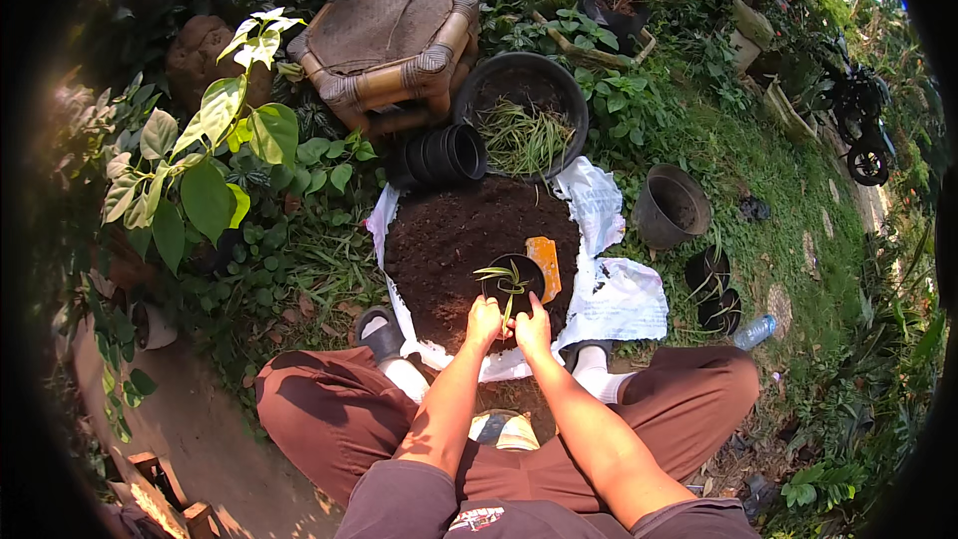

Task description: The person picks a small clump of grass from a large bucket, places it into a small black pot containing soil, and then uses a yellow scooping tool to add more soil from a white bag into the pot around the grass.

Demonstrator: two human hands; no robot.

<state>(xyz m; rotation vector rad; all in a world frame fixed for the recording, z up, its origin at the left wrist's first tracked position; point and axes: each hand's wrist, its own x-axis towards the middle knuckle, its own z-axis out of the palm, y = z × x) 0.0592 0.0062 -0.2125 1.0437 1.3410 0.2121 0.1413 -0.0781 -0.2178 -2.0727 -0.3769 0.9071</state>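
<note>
A small black plastic pot stands on a heap of dark soil spread on a white plastic sack. A small plant with narrow, light-edged leaves shows over the pot's mouth. My left hand is closed at the near side of the pot, by the plant's lower leaves. My right hand grips the pot's near rim, its fingers partly hidden. An orange plastic scoop or scraper lies on the soil just right of the pot.
Beyond the soil are nested black pots, a large black tub holding cut grass-like plants, and a bamboo stool. To the right stand an empty grey pot, small potted plants and a plastic bottle. A leafy plant rises at left.
</note>
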